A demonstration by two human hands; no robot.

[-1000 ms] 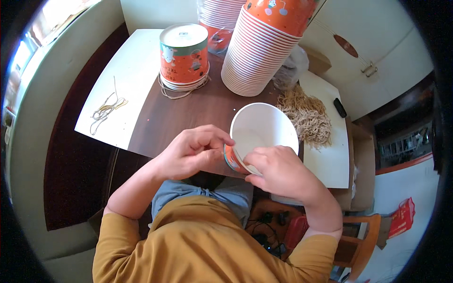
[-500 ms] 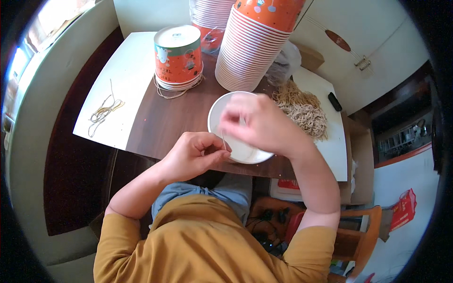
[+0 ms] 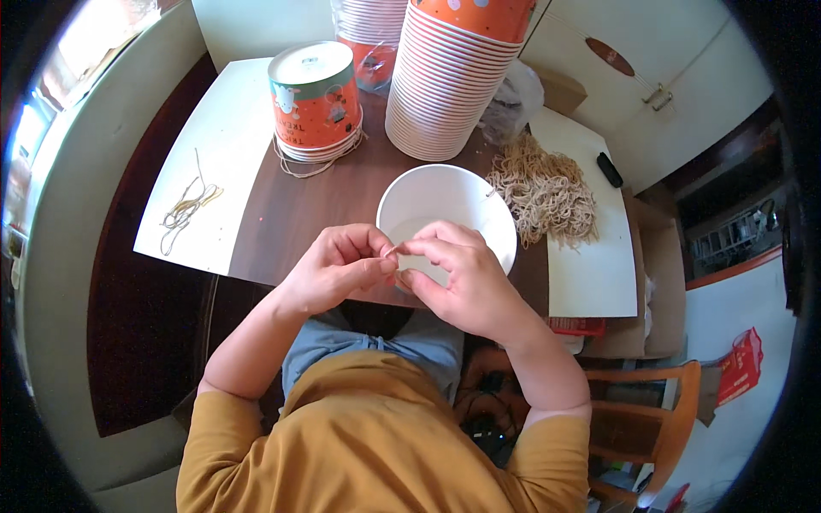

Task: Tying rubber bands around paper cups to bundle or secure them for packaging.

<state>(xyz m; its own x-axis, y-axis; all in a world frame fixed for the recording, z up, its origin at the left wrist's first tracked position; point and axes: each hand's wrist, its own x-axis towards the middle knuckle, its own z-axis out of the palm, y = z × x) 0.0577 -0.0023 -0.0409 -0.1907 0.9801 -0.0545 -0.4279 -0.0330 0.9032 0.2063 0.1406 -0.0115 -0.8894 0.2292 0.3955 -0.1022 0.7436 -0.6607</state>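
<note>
A white-lined paper bucket [image 3: 440,192] stands with its mouth up at the table's near edge, in front of me. At its near rim my left hand [image 3: 342,267] is closed, thumb and forefinger pinching a thin pale cord [image 3: 391,253]. My right hand [image 3: 462,274] meets it there, its forefinger and thumb closing round the same cord. Most of the cord is hidden by the fingers. On the bucket's right rim a small dark spot shows beside the heap of cords [image 3: 552,201].
Behind the bucket rises a tall stack of nested paper buckets [image 3: 445,94]. Upturned orange buckets [image 3: 316,107] with cord handles stand left of it. A few loose cords [image 3: 188,209] lie on the table's white left part. A dark object [image 3: 608,170] lies at the right edge.
My right hand has come down from above the bucket to my left hand's fingertips at the near rim. The bucket's inside is now less covered.
</note>
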